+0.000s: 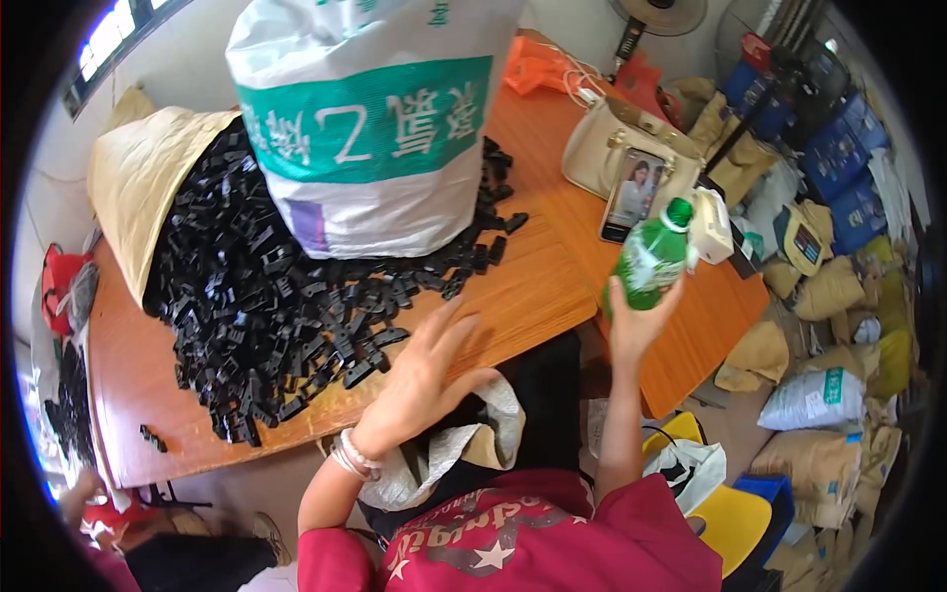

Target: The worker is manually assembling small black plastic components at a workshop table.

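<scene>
My right hand (639, 324) is wrapped round the lower part of a green plastic bottle (651, 261) with a green cap. The bottle is upright, slightly tilted, above the right part of the wooden table. My left hand (416, 383) has its fingers apart and nothing in it, near the table's front edge. Just beyond it lies a large heap of small black plastic parts (266, 296). A big white woven sack (375, 212) with a green band stands upright among the parts.
A paper-lined sack (158, 178) lies open at the heap's left. Behind the bottle are a cream handbag (597, 148), a phone (632, 192) leaning on it, and a white device (710, 227). Cardboard and sacks (814, 474) cover the floor at right. Another person (187, 562) sits at lower left.
</scene>
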The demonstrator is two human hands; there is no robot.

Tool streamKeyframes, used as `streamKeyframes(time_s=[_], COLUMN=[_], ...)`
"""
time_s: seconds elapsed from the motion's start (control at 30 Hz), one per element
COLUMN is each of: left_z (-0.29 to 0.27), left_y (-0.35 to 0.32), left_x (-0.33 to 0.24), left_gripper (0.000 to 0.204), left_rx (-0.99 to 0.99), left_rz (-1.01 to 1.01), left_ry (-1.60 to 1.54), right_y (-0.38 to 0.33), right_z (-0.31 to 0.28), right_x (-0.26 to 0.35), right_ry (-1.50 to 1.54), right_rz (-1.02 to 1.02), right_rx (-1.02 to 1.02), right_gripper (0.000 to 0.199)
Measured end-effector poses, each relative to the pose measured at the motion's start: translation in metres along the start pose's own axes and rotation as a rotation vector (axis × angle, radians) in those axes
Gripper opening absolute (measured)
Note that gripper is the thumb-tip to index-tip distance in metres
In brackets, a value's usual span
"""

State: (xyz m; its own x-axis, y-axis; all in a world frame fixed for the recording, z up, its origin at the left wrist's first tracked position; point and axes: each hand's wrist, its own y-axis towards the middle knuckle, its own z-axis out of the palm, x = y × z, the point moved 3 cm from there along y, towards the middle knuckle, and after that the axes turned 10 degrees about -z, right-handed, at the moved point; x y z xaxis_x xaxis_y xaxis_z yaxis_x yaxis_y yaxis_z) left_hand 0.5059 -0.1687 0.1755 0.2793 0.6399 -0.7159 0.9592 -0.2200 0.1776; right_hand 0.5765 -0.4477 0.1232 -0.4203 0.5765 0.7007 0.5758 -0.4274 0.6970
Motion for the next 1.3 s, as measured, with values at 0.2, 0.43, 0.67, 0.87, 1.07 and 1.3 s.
streamKeyframes(time_s=[0.2,0.43,0.67,0.87,1.07,1.3], left_z=[0.011,0.033,0.036,0.05,0.052,0.016], left_y=[0.001,0.012,0.013,0.009,0.004,0.006], left_x=[0.016,0.0,-0.004,0.001,-0.004,0.019], left_gripper=[0.051,0.049,0.047,0.045,0.046,0.042], left_rx=[0.027,0.098,0.171,0.272,0.345,0.034], left_rz=[-0.034,-0.031,-0.009,-0.05,-0.057,-0.022], left_ry=[0.016,0.024,0.065,0.021,-0.034,-0.013], right_y=[0.055,0.056,0.047,0.046,0.048,0.055], right_z=[-0.04,-0.05,-0.045,-0.052,-0.043,-0.054], right_x=[-0.074,-0.141,-0.118,-0.115,-0.119,-0.037], right_ry=[-0.128,0.046,-0.091,-0.113,-0.148,-0.311], right_rz=[-0.045,0.046,0.16,0.167,0.224,-0.406], right_rx=[-0.043,-0.093,-0.063,-0.072,0.003,-0.191], right_gripper=[0.089,0.088,0.089,0.094,0.1,0.081])
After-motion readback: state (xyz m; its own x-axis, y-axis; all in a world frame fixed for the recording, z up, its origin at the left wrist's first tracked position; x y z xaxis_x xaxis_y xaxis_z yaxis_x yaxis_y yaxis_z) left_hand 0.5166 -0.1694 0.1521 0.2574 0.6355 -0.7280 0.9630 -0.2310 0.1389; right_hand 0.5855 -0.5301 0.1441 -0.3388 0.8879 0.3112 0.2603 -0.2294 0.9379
